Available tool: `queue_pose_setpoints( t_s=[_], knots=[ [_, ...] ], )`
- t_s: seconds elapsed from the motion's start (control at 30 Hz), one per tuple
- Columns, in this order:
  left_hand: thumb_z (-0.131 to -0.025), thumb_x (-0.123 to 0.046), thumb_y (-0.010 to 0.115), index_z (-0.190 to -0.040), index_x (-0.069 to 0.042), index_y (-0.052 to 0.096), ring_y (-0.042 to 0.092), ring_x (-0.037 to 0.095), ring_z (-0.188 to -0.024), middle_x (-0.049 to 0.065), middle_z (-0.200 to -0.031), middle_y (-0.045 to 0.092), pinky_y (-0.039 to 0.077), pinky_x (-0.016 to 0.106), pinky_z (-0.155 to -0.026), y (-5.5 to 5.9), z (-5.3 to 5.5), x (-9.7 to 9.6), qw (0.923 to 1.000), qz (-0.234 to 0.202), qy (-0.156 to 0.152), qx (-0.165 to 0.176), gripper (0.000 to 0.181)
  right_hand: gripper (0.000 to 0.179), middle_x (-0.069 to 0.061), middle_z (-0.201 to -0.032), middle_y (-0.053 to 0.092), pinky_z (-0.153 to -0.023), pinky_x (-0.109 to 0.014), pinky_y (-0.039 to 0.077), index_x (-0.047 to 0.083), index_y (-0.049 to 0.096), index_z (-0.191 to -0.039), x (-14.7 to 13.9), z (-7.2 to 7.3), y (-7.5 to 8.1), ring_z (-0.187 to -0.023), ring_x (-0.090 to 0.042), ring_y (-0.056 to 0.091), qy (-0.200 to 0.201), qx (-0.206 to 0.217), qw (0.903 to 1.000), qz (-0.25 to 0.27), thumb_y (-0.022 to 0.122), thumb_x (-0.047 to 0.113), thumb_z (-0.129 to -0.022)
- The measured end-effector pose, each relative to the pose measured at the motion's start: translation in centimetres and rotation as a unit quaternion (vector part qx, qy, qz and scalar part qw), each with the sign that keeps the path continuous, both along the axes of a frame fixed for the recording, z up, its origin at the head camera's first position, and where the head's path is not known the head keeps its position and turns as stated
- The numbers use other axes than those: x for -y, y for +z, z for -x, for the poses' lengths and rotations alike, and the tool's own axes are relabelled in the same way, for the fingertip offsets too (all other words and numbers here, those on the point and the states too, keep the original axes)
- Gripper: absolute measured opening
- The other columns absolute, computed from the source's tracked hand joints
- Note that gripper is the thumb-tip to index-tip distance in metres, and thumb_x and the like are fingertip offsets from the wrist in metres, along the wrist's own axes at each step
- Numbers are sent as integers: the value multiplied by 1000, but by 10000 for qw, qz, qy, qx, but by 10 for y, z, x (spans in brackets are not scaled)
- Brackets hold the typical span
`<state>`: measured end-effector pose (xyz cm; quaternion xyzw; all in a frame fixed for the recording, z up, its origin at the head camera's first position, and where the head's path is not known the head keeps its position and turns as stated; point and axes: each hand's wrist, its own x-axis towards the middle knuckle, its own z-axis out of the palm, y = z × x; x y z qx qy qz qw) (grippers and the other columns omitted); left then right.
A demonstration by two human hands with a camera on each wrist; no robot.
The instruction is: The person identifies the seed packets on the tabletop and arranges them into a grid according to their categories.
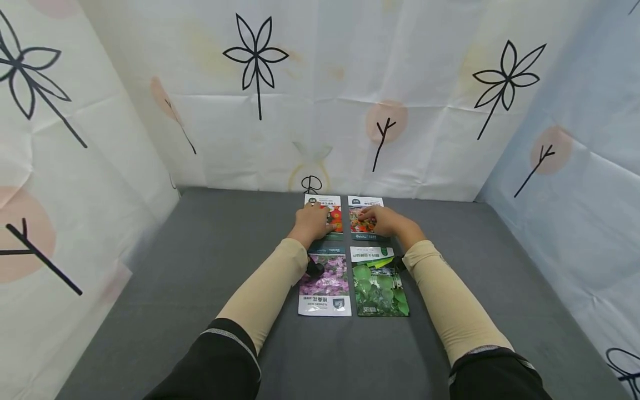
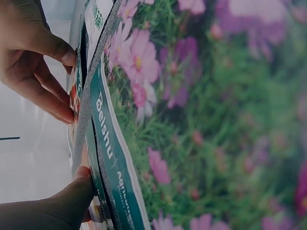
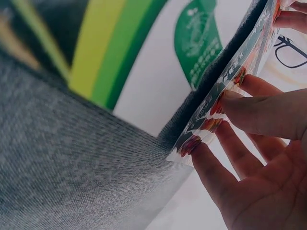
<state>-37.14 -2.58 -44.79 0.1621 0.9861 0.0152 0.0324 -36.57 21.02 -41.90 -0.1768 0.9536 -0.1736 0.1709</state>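
My left hand (image 1: pixel 309 223) rests on a seed packet with red and orange flowers (image 1: pixel 336 218), covering its left part. To its right, my right hand (image 1: pixel 392 222) touches a second flower seed packet (image 1: pixel 356 225) with its fingertips. Its fingers (image 3: pixel 211 167) are spread and fairly straight on that packet in the right wrist view. Nearer to me lie a purple-flower seed packet (image 1: pixel 330 278), partly under my left wrist, and a green-leaf seed packet (image 1: pixel 382 291) beside it. Together they form two rows of two with narrow gaps. My left fingers are mostly hidden.
A dark grey cloth (image 1: pixel 235 233) covers the table beneath the packets. White sheets with printed leaves and twigs (image 1: pixel 320 111) hang behind the table and along both sides. The back sheet meets the table just beyond the far packets.
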Motion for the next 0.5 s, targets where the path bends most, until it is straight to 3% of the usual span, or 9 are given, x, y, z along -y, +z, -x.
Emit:
queue_pose_setpoints(
  t_s=[0.3, 0.5],
  knots=[
    [-105, -59, 58, -156, -20, 54, 45, 37, -150, 13, -165, 45, 52, 56, -110, 2, 0, 1, 9998, -92, -40, 175, 65, 51, -22, -149, 56, -87, -42, 52, 2, 62, -146, -4, 0, -2, -122, -37, 59, 179, -128, 9996, 174, 57, -11, -97],
    [-103, -58, 61, -133, -19, 69, 56, 37, -136, 15, -152, 56, 56, 56, -100, 3, 0, 1, 9993, -358, -34, 121, 50, 49, -23, -147, 58, -81, -42, 51, 2, 71, -134, -1, -7, 4, -121, -39, 60, 399, -704, 9967, -58, 61, -16, -89]
  ],
)
